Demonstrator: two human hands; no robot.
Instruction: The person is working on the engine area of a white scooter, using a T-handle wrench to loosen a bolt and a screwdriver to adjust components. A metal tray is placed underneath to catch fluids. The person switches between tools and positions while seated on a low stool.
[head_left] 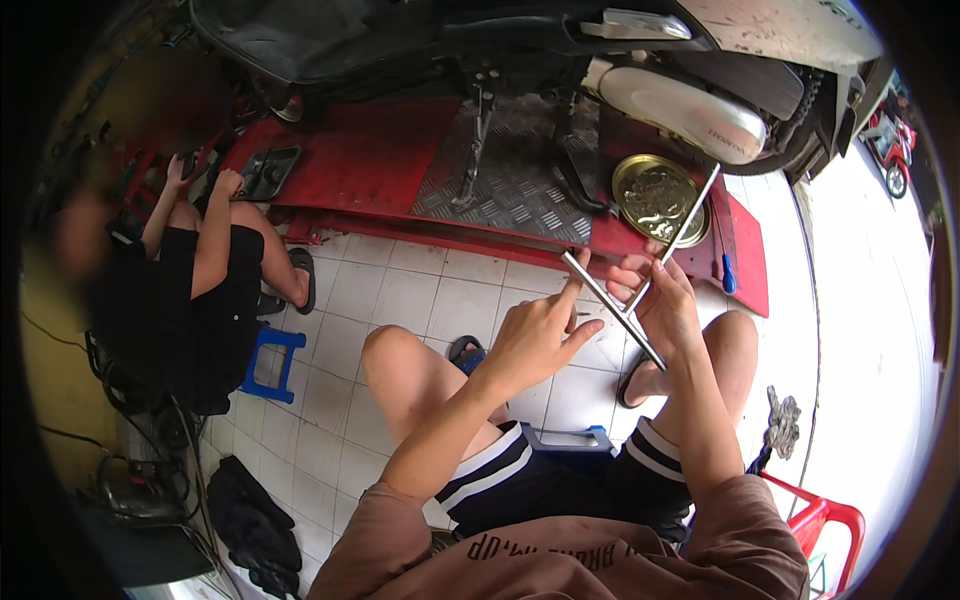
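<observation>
The scooter (560, 60) on the red lift is cut off above.

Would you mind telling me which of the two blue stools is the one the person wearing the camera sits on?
The blue stool between that person's thighs, only its rim showing above the striped shorts. The other blue stool stands farther left, under the seated co-worker in black.

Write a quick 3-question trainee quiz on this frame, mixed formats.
1. True or false: the right hand grips the T-shaped metal wrench.
2. Which lies on the red lift platform near the wrench's tip? A) round brass-coloured tray B) a glass bottle C) a paint can
3. Fill in: the left hand touches the wrench's ___ bar.

Key: 1 true. 2 A. 3 cross.
</observation>
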